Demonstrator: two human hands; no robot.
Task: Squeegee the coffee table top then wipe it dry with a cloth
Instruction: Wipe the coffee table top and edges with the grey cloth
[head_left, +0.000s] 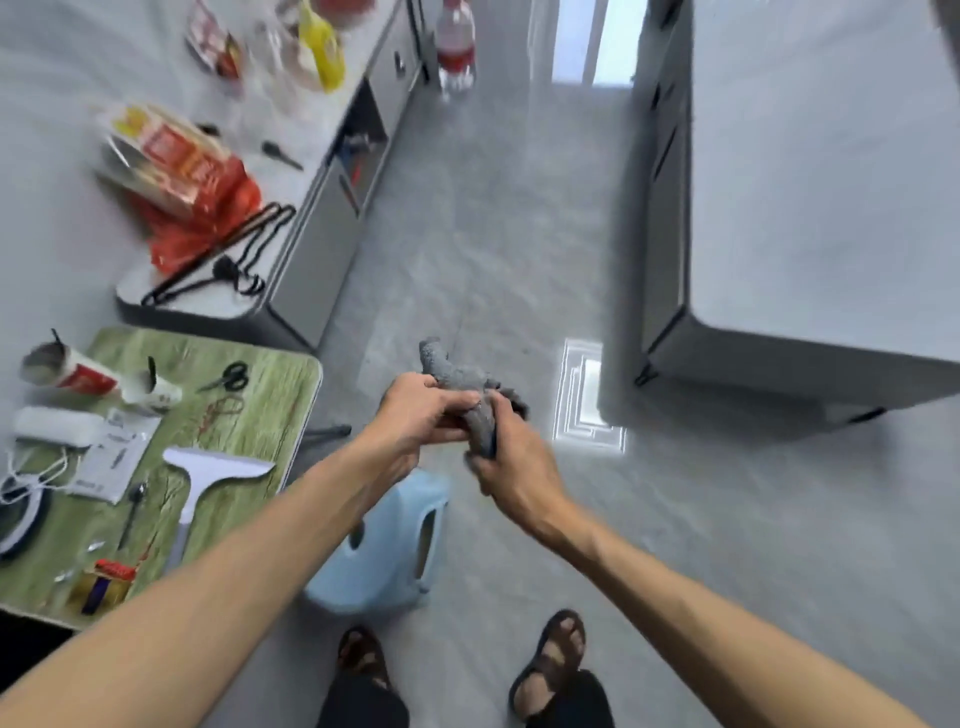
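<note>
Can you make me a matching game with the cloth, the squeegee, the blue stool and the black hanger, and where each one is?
Things:
1. cloth
2. squeegee
3. blue stool
4. black hanger

Places:
A. on the floor
B. lying on the green table
C. on the pale cabinet top
D. held by the left hand and right hand

Pairs: 1-D, 2-B, 3-A, 4-C

Both forearms bare up to the wrists. Left hand (421, 410) and right hand (514, 467) uncovered. Below the hands: left sandal (363, 659) and right sandal (551, 656), dark brown, open-toed, wide straps. Black trouser legs (571, 701) nearest the wearer, cut off by the frame edge.
</note>
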